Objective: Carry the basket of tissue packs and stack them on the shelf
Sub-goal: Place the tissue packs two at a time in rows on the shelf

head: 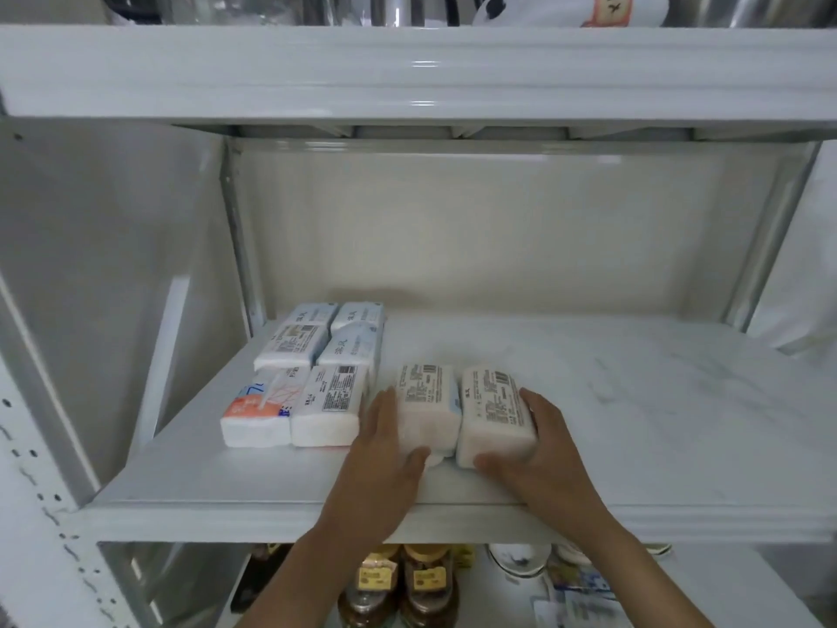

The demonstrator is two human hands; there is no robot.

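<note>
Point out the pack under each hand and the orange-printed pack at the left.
left-hand pack [428,403]: head view, labelled top face.
right-hand pack [493,407]: head view, labelled top face.
orange-printed pack [258,407]: head view, printed top.

Only one view exists, from a camera worn on the person's head. It stands close in front of a white shelving unit, facing straight into it and tilted somewhat down, so the middle shelf [634,378] fills the centre of the frame. The wide-angle lens bows the upper shelf's front edge [407,70] across 12 o'clock and the side post [40,514] at 8 o'clock. Both forearms enter from 6 o'clock, reaching away from the lens. At 6 o'clock the view also looks under the middle shelf onto jars [398,586] below. No second view shares the scene.
</note>
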